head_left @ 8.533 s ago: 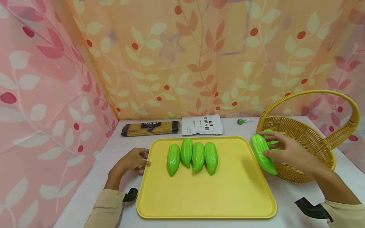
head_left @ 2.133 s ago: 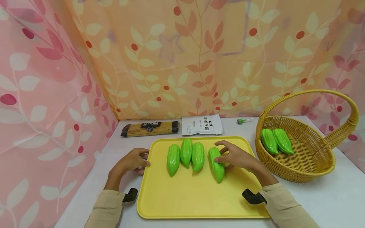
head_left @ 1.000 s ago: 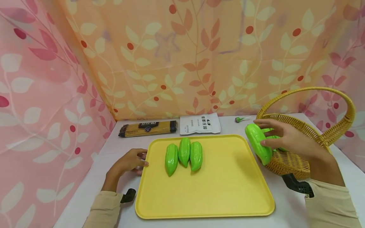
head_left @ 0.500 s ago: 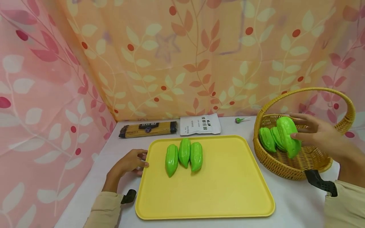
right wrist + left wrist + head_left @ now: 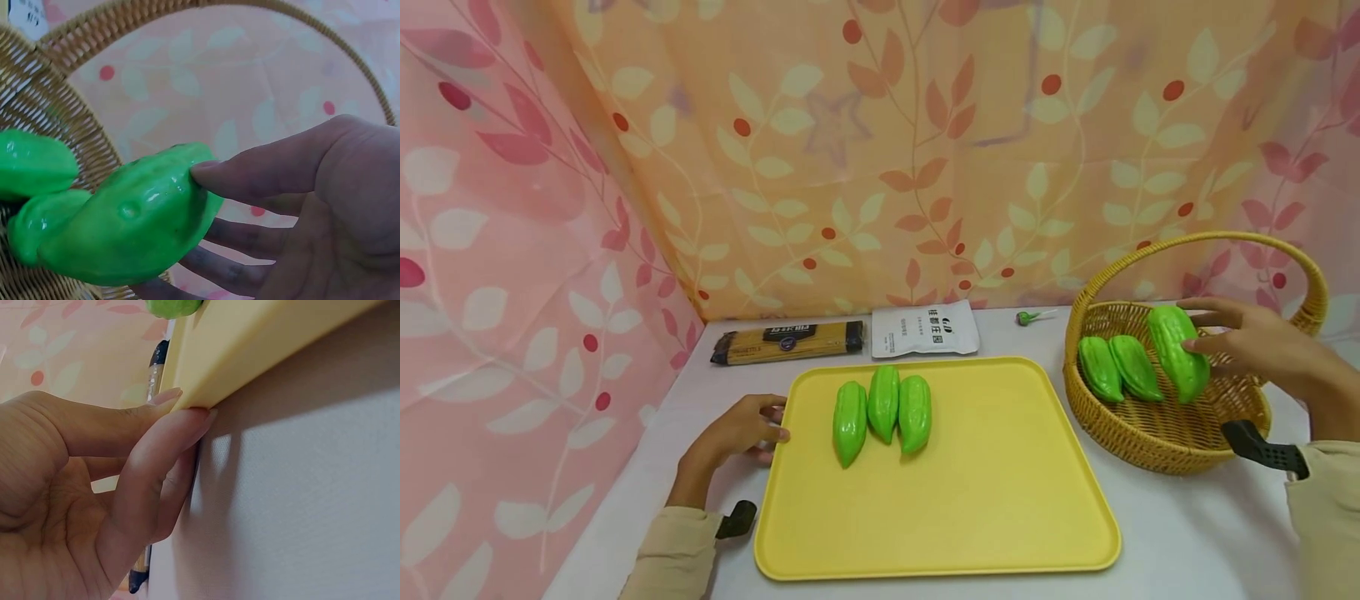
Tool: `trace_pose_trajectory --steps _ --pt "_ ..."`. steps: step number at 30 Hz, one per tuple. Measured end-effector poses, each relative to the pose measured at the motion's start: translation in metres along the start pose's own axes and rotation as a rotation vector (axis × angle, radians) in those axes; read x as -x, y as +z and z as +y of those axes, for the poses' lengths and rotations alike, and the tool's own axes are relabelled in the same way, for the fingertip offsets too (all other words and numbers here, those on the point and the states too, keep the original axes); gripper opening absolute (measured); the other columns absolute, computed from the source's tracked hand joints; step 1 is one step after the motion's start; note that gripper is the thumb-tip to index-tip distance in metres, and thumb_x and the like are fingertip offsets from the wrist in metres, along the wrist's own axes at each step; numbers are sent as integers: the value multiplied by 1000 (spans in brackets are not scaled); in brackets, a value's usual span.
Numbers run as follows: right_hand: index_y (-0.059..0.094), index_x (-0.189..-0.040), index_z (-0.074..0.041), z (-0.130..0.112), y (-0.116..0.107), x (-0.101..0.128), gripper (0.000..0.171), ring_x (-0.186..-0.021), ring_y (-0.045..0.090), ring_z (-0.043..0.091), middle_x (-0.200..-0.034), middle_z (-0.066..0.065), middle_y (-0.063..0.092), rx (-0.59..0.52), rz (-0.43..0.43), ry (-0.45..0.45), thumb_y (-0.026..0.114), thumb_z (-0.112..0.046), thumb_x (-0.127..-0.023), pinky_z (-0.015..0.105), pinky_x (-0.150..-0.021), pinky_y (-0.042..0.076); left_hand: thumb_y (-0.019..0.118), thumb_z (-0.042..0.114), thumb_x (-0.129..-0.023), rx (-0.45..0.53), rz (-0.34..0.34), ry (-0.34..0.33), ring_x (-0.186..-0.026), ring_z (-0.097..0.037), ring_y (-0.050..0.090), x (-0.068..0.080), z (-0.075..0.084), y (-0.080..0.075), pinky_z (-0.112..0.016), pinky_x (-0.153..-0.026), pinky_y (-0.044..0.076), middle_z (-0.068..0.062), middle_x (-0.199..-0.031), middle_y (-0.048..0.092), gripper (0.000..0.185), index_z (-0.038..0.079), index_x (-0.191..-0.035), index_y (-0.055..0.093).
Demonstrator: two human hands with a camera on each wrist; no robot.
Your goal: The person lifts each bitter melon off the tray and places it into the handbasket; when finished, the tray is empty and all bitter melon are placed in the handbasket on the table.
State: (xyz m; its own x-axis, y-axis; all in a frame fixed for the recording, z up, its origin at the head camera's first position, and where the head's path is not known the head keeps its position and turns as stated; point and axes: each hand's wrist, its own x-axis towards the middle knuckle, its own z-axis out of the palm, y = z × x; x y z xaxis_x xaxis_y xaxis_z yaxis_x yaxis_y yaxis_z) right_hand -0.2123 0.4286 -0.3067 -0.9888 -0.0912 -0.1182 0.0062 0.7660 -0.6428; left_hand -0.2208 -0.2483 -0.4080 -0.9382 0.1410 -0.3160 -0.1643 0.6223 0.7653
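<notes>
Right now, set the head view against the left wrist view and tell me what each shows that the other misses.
Only the head view: the right hand gripping a green vegetable at the basket, two more vegetables inside it, and the lollipop.

Only the left wrist view: the palm side of the left hand, and the outer side of the tray edge where it pinches.

Both: the left hand on the tray, the noodle pack, flowered cloth, and green on the tray, barely showing in the wrist view.

Beige sleeves (image 5: 672, 546), black wrist mounts (image 5: 1262, 450).
</notes>
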Motion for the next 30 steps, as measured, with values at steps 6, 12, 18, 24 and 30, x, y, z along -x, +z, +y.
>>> trace_pose_trajectory --steps 6,12,18,24,30 --pt "12 -163 12 9 -5 -12 75 -132 42 68 -155 51 19 -19 -58 33 55 -17 -108 60 -89 60 81 5 -92 5 2 -5 -81 -19 64 1 0 0 -34 -67 61 -18 -125 64 66 -4 -151 53" --pt "14 -160 15 23 -6 -25 73 -124 58 55 -154 53 22 -78 -116 35 56 -12 -107 59 -90 61 80 4 -91 24 3 -6 -81 -20 65 2 -1 0 -34 -67 61 -18 -125 64 65 -3 -151 53" --pt "14 -158 19 35 -5 -32 71 -120 59 41 -153 55 18 -97 -155 48 54 -10 -107 54 -88 63 79 3 -92 31 -3 3 -80 -20 65 2 0 2 -33 -66 60 -19 -124 64 64 -4 -150 53" --pt "10 -157 20 38 -1 -34 73 -118 60 43 -150 55 19 -79 -182 71 54 -11 -107 54 -88 62 79 4 -93 21 4 -3 -77 -19 64 3 0 3 -33 -65 61 -18 -123 63 64 -4 -150 53" --pt "11 -157 20 40 0 -32 73 -124 56 53 -150 52 22 -74 -196 61 52 -15 -108 58 -91 61 80 4 -92 3 10 2 -77 -20 63 5 1 2 -32 -65 60 -19 -124 63 64 -4 -151 53"
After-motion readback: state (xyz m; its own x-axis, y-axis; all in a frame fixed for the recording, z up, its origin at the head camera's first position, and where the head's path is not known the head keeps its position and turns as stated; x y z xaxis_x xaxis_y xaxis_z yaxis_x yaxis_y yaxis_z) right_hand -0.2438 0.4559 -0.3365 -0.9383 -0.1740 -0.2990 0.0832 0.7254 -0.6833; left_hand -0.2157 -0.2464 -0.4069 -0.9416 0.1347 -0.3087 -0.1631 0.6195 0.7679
